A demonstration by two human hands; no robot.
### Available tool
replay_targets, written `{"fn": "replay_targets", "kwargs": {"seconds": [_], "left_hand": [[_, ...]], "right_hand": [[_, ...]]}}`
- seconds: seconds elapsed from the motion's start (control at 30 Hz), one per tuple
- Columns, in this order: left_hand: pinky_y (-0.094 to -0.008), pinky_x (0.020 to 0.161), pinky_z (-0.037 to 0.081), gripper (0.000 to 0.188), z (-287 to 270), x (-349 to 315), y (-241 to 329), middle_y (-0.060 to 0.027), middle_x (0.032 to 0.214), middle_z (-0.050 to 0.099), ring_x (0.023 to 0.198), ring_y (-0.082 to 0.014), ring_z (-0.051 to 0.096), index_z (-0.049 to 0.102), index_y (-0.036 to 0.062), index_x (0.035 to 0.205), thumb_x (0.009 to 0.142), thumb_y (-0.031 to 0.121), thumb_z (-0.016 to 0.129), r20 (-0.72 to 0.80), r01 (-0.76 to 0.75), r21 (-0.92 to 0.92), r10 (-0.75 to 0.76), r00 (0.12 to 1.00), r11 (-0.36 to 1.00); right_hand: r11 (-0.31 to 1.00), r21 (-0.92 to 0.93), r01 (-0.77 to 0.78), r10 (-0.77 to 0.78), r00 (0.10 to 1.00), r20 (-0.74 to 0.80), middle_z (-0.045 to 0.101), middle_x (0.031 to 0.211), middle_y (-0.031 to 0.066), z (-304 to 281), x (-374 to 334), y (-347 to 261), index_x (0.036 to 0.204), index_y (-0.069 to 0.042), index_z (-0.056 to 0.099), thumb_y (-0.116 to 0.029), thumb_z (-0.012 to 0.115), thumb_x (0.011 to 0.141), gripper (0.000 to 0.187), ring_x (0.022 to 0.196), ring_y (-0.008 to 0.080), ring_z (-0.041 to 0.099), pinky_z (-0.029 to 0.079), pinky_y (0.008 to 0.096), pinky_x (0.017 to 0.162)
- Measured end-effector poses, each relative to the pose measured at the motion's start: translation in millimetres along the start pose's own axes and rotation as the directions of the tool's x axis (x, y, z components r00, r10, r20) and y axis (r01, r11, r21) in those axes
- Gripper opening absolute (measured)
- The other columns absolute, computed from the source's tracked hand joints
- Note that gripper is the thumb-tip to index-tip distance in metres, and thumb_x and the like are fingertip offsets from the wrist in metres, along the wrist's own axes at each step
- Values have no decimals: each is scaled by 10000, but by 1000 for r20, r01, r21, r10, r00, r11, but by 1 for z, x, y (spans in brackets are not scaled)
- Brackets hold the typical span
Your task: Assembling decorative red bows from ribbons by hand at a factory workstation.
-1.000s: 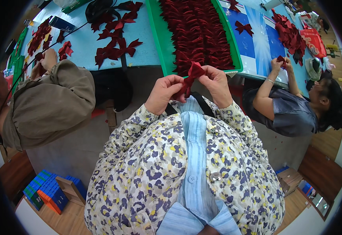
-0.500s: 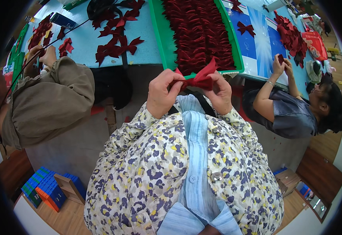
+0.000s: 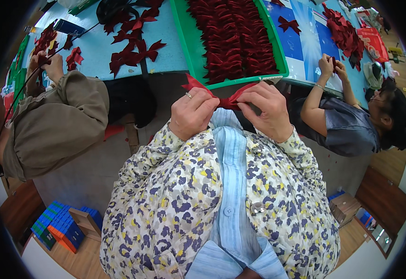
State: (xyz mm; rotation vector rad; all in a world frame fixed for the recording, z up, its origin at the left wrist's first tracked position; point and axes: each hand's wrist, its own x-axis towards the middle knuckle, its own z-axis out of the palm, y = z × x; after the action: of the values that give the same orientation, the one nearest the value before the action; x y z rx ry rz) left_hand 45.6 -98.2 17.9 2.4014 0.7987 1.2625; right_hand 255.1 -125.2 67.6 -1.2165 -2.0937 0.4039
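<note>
Between my two hands is a dark red fabric bow (image 3: 231,101), held at the near edge of a green tray (image 3: 183,42). My left hand (image 3: 193,113) pinches the left side of the bow close to its knot, and a pointed red tail sticks up past the fingers. On the other side my right hand (image 3: 267,109) grips the right loop between thumb and fingers. Rows of red bows (image 3: 235,37) fill the tray just beyond my hands. Parts of the held bow are hidden behind my fingers.
Loose red bows (image 3: 135,51) lie on the blue table (image 3: 173,58) left of the tray. A blue-and-white printed sheet (image 3: 310,42) carries one bow (image 3: 289,24). Co-workers sit on both sides: a brown sleeve (image 3: 59,121) left, a person in grey (image 3: 338,121) right.
My hands have moved apart, drawing the bow's sides outward. Its right loop, upright before, is now mostly covered by my right fingers, and a tail shows above my left hand.
</note>
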Motion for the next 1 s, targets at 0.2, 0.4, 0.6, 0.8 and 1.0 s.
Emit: {"fn": "replay_targets", "kwargs": {"seconds": [0.2,0.4,0.6,0.8,1.0], "left_hand": [[-316,544,481,267,0,-7,0,-77,728,563,661,-241,590,609,15,841,590,-40,680,14,-29,14,29,999,999],[-313,544,488,274,-6,-12,1,-77,719,560,660,-246,593,619,11,826,564,-23,692,39,-55,35,54,998,998],[-280,515,478,238,-10,-20,0,-49,728,559,678,-205,598,622,38,818,586,29,676,15,-140,62,139,990,988],[-277,512,477,233,-10,-26,1,-47,722,557,678,-200,597,623,36,813,588,29,683,13,-125,59,125,992,990],[-279,511,478,234,-11,-28,5,-48,719,554,667,-201,593,622,34,813,586,28,677,34,-111,31,109,993,993]], "right_hand": [[999,-36,-41,45,991,122,602,747,30,12,-8,2,774,-81,627,-99,666,706,80,675,203,546,416,327,585],[976,68,-206,192,966,174,602,703,59,18,-13,-3,764,-70,641,-98,653,708,64,644,216,560,447,335,581],[918,213,-335,297,935,195,600,666,75,24,-19,-7,757,-52,653,-98,648,707,68,599,221,580,465,317,549],[961,135,-240,203,949,242,612,668,90,23,-17,-7,756,-48,657,-101,646,700,78,599,236,603,471,322,562],[938,154,-311,255,917,306,611,669,94,26,-20,-8,726,-52,657,-99,631,698,60,589,251,602,471,344,555]]}}
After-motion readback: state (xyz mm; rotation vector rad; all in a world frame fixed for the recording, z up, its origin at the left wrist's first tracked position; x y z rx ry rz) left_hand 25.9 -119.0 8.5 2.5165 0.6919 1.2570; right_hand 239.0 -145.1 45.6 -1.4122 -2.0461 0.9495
